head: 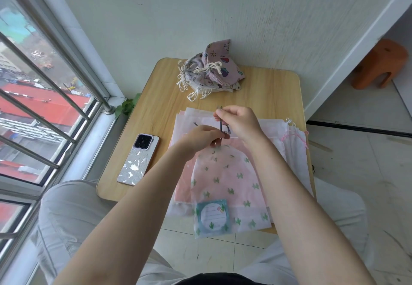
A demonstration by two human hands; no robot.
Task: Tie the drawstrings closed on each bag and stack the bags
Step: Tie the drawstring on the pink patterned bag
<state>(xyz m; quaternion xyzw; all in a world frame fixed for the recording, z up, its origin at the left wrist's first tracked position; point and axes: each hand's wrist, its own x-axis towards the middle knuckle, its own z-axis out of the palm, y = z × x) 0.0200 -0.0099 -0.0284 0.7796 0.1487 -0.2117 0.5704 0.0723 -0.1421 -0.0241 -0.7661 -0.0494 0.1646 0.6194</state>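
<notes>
Here a dark drawstring (pixel 220 122) is being tied at the gathered neck of a sheer cactus-print bag (pixel 225 186), held over the near part of the wooden table (pixel 156 111).

The neck is pinched in the curled fingers of the left hand (pixel 201 138); a cord end is pinched and drawn upward by the right hand (pixel 239 123). Untied flat bags (pixel 294 142) are spread beneath, and tied cloth bags (pixel 211 70) are piled at the far edge. The knot could be left slack if the neck pinch is eased. The card inside could drag the overhanging bag floorward once released.
</notes>
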